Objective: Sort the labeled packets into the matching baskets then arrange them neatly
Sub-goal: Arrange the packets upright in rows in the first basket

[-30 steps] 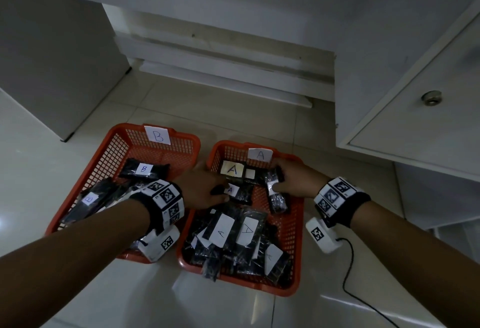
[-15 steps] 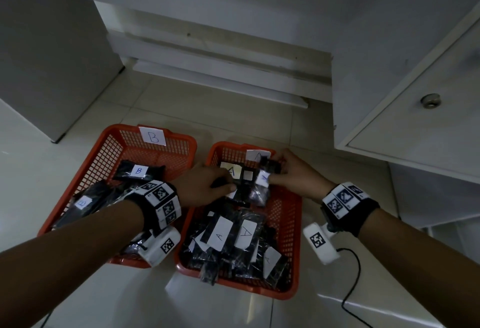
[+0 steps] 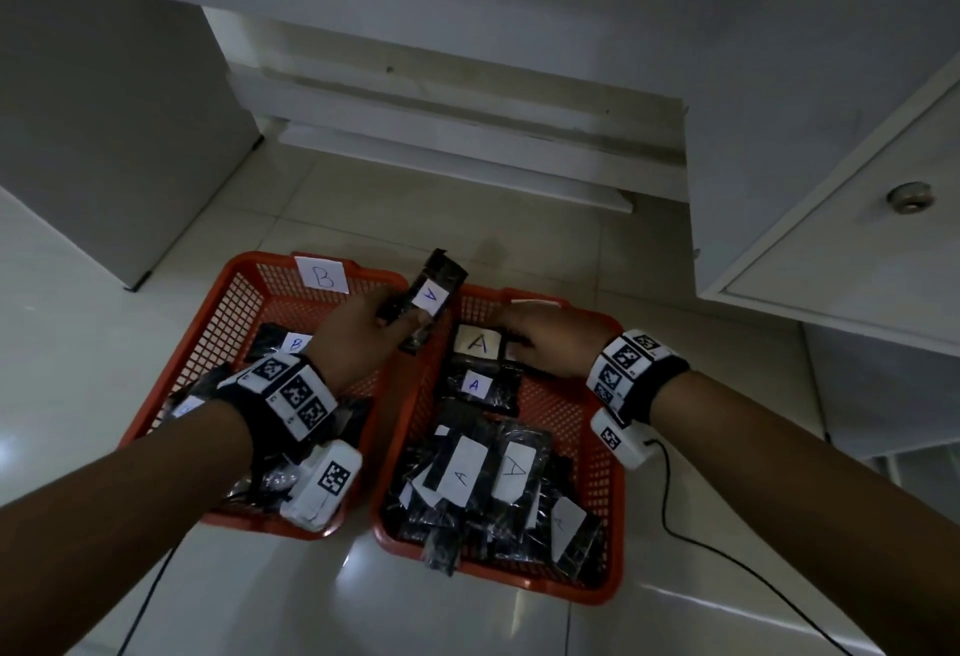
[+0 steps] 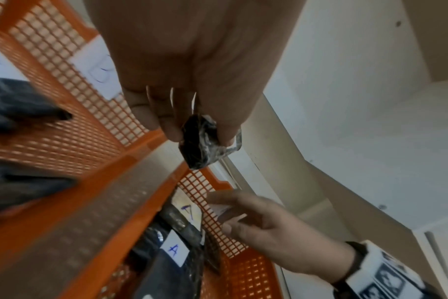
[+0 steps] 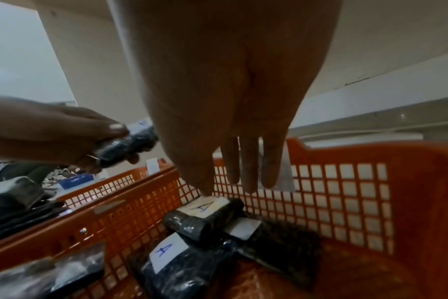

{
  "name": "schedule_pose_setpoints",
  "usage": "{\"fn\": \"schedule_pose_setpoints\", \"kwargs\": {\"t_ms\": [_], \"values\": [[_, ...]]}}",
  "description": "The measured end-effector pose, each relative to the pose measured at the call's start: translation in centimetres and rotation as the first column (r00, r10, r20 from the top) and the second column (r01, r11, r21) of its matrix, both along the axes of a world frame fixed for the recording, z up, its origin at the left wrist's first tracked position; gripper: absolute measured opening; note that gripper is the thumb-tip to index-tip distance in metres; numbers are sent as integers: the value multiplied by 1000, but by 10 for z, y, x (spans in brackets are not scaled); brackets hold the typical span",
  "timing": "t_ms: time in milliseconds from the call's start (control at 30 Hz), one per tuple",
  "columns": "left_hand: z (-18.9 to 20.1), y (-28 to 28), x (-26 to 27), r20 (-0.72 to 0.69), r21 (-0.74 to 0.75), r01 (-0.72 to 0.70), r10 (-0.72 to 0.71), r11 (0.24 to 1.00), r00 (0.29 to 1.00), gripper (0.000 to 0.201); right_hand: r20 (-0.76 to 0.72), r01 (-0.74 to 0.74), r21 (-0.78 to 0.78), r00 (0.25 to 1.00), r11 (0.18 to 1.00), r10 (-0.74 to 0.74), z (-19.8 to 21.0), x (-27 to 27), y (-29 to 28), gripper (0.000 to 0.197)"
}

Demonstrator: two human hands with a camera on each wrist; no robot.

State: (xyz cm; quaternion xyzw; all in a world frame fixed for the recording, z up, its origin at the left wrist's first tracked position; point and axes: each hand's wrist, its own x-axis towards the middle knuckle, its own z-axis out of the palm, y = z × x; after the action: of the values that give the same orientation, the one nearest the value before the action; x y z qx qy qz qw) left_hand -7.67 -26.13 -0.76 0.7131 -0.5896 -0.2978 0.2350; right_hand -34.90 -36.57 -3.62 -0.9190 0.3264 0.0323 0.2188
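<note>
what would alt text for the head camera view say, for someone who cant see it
Seen from above, a left hand grips a black packet labeled A raised over the gap between two orange baskets on a tiled floor. The right hand reaches with straight fingers into the far end of basket A, which holds A packets; basket B sits on the left.

Head view is dim and bluish, with soft glare patches on the glossy floor point(image 3: 363, 572) near the bottom and straight cabinet edges bowing toward the frame corners. Both wrist views are brighter but noisy; the near basket point(image 4: 64, 161) smears with motion blur, and close palms sit out of focus
</note>
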Motion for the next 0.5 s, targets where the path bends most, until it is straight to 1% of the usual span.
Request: {"fn": "schedule_pose_setpoints", "kwargs": {"t_ms": [67,100,167,233,300,367,433,500], "values": [[-3,6,8,-18,-10,-4,4,1000,1000,50,7,-22,14,1000,1000,22,-12,3,-3,35],[-5,9,12,-36,-20,-1,0,1000,999,49,7,-10,15,1000,1000,10,-16,7,-4,30],[-4,15,16,-62,-32,7,-9,999,998,45,-36,46,-31,998,998,-47,-19,12,-5,19],[0,21,19,-60,-38,2,-5,999,998,42,-77,76,-52,994,996,-80,-20,18,-6,21],[3,25,21,-66,-47,-4,1,999,998,40,-85,76,-7,993,997,-76,-22,23,-4,21],[5,27,24,-66,-38,-14,12,999,998,38,-107,81,26,991,996,-78,-24,26,-2,27],[9,29,24,-53,-24,-25,24,999,998,38,-131,132,47,983,990,-125,-25,30,0,23],[11,30,24,-54,-27,-28,27,999,998,42,-128,184,73,976,980,-174,-25,31,3,24]]}}
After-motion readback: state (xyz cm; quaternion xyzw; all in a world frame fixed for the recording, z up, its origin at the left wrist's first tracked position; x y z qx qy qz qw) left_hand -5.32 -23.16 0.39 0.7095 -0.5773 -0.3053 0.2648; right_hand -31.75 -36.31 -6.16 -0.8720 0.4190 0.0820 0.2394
